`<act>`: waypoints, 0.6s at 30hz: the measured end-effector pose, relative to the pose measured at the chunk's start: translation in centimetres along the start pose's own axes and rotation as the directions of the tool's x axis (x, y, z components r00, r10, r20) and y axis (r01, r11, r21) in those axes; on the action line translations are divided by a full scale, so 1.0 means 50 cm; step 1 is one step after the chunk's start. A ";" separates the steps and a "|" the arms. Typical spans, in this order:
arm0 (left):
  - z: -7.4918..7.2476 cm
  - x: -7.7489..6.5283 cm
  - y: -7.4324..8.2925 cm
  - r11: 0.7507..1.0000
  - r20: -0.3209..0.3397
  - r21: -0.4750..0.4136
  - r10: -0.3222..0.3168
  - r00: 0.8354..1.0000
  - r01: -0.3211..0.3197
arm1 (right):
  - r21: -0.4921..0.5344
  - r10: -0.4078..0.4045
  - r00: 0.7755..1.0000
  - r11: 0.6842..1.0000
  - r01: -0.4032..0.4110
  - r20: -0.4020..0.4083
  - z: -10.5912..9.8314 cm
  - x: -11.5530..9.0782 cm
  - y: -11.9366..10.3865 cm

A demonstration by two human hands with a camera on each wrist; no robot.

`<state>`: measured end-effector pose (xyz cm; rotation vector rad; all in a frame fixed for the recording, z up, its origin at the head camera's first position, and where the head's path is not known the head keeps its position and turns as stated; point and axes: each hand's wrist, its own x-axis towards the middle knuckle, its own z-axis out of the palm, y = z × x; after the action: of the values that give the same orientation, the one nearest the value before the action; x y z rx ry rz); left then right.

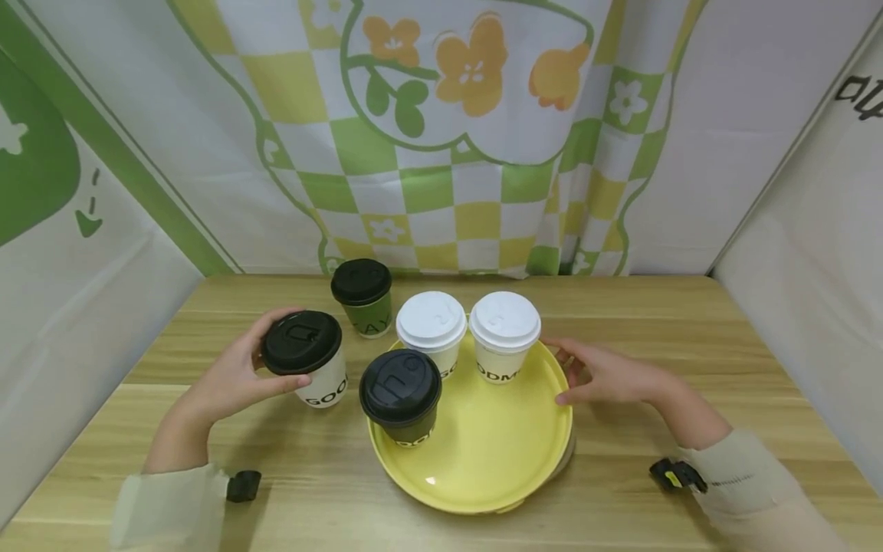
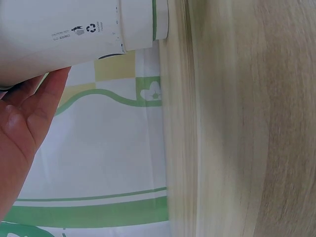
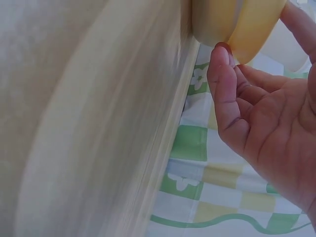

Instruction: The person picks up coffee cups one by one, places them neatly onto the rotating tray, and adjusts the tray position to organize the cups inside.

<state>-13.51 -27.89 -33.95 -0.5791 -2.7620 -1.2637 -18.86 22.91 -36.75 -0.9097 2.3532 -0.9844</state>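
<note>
My left hand (image 1: 257,366) grips a white paper cup with a black lid (image 1: 303,345), which stands on the table left of the yellow round tray (image 1: 483,460). The left wrist view shows that cup's white side (image 2: 74,29) against my palm (image 2: 24,118). On the tray stand a black cup with a black lid (image 1: 400,391) and two white cups with white lids (image 1: 431,322) (image 1: 504,322). A green cup with a black lid (image 1: 362,287) stands behind, off the tray. My right hand (image 1: 586,376) lies on the table, its relaxed fingers touching the tray's right rim (image 3: 247,24).
The wooden table (image 1: 690,345) is walled by a green, yellow and white checked cloth at the back and by white panels at both sides. Bare wood lies right of the tray and along the front edge.
</note>
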 end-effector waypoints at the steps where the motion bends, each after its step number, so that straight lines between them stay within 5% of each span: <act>1: 0.000 0.000 0.001 1.000 0.001 -0.001 -0.002 1.000 0.002 | 0.009 -0.001 1.000 1.000 0.001 0.001 0.001 -0.001 -0.001; 18: 0.001 -0.006 0.009 1.000 -0.003 0.011 0.001 1.000 -0.001 | 0.024 0.022 1.000 0.999 -0.022 -0.011 0.019 -0.024 -0.011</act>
<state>-13.05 -27.69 -33.73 -0.5773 -2.7638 -1.2474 -17.26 23.05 -36.81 -0.8693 2.3509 -1.0090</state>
